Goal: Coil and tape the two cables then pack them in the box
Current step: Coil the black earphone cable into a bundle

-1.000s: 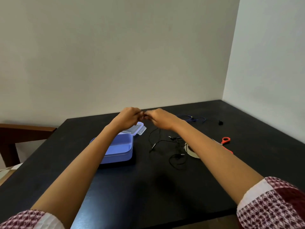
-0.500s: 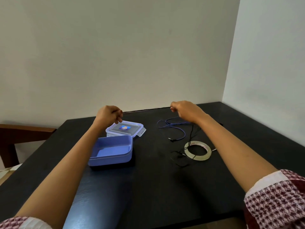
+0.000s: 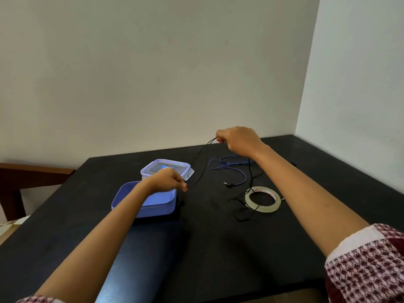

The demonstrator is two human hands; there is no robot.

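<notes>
A thin black cable hangs folded between my hands above the black table. My right hand pinches its bend high up near the back wall. My left hand pinches the lower strands just above the open blue box. The rest of the black cable trails down across the clear tape roll. A blue cable lies loose on the table under my right wrist.
The box's clear lid lies flat behind the box. A wooden chair stands past the table's left edge. Walls close off the back and the right side.
My hands were together, then pulled apart stretching the black cable. Now my left hand has dropped low over the box and my right hand stays raised, folding the cable.
</notes>
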